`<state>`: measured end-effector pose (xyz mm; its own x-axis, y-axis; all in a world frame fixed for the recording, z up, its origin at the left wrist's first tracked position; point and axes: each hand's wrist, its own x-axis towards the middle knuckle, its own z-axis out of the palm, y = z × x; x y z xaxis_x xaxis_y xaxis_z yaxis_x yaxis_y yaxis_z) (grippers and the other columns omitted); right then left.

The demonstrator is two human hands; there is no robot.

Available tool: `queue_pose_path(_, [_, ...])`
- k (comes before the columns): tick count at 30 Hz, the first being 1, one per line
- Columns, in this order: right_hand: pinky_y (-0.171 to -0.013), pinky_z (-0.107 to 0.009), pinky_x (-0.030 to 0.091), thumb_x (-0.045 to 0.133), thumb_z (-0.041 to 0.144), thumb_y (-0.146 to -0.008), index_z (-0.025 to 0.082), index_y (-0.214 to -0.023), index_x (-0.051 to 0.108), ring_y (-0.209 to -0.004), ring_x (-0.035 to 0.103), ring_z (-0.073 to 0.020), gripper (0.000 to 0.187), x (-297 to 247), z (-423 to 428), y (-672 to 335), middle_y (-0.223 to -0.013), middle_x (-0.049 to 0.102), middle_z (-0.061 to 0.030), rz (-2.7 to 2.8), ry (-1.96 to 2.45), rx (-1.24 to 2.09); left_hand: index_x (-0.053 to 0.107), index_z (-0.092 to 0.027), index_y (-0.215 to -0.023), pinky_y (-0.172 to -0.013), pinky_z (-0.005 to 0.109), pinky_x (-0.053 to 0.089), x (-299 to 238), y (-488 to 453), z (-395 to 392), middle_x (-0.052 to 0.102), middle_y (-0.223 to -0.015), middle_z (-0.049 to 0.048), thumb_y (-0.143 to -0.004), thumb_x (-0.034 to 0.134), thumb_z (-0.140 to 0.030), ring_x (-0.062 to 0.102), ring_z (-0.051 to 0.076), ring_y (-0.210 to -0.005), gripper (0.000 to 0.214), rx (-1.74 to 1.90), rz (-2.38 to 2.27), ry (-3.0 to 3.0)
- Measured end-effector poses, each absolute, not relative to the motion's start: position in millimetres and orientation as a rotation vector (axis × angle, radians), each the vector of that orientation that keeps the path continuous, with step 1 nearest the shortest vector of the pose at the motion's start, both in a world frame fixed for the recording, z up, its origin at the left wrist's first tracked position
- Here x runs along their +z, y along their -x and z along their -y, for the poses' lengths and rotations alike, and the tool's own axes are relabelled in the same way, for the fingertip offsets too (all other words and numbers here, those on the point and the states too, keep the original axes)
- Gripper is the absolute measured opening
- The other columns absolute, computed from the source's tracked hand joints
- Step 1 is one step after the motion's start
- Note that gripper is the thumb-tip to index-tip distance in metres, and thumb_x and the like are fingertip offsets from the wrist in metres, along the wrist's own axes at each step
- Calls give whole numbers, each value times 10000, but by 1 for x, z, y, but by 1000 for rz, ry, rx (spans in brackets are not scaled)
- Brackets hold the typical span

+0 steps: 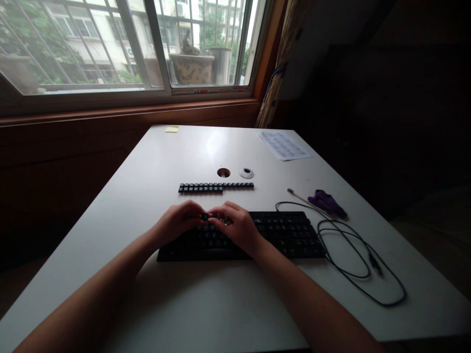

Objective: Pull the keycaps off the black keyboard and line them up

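A black keyboard (283,235) lies on the white table in front of me. Above its upper left part, both my hands meet with fingertips nearly touching. My left hand (180,219) is closed in a pinch on a small black keycap (205,216). From the other side, the thumb and fingers of my right hand (238,224) close on the same small piece. Something shiny glints beneath the right fingers, too small to name. Beyond the keyboard, loose black keycaps (200,188) stand lined up in two rows, the back one longer.
A black cable (353,230) loops at the right beside a purple cloth (327,203) and a thin brush-like stick (300,197). Behind the keycaps are a round table hole (223,172) and its white cover (246,173). Farther back lie printed paper (285,145) and a yellow note (171,129).
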<state>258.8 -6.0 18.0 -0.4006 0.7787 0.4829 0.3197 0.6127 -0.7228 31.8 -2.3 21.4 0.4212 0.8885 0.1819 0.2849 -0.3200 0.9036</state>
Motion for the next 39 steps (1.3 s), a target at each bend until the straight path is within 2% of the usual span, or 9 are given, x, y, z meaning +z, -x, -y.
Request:
queue_pose_path(10, [-693,-294,491,676,322,-871,251,-1028,708,-717,578,-151,176,15,5,-259,-794,578,-11,2020,858,636,659,-186,-972,-739,255,548,23,-32,-1,674,-931,47,-843,705,-282,665,159,-818,168,938,-956,-2033])
queue_pose_path(17, [-654,-284,472,655,284,-874,246,-1012,704,-675,543,-142,151,17,6,-258,-757,558,-1,2047,894,569,656,-190,-1013,-751,271,559,24,-33,1,686,-922,48,-852,695,-287,674,163,-812,192,927,-948,-2015])
queue_pose_path(23, [-670,-288,466,646,252,-876,234,-1018,697,-667,547,-139,152,27,-10,-277,-742,567,7,2010,980,458,644,-166,-1082,-793,298,573,26,-34,3,694,-1014,94,-906,631,-270,693,181,-864,204,942,-914,-1927])
queue_pose_path(34, [-725,-308,474,691,218,-804,221,-918,730,-732,622,-169,120,20,-58,-306,-900,710,-38,2173,1317,286,692,-176,-984,-761,272,522,30,-34,2,705,-913,68,-944,566,-253,658,168,-826,153,871,-888,-2132])
queue_pose_path(39, [-717,-285,466,694,266,-809,218,-957,743,-747,633,-169,163,21,-75,-302,-901,721,-40,2294,1459,291,689,-173,-973,-751,261,507,29,-33,0,705,-899,58,-953,555,-262,651,159,-815,163,837,-897,-2170])
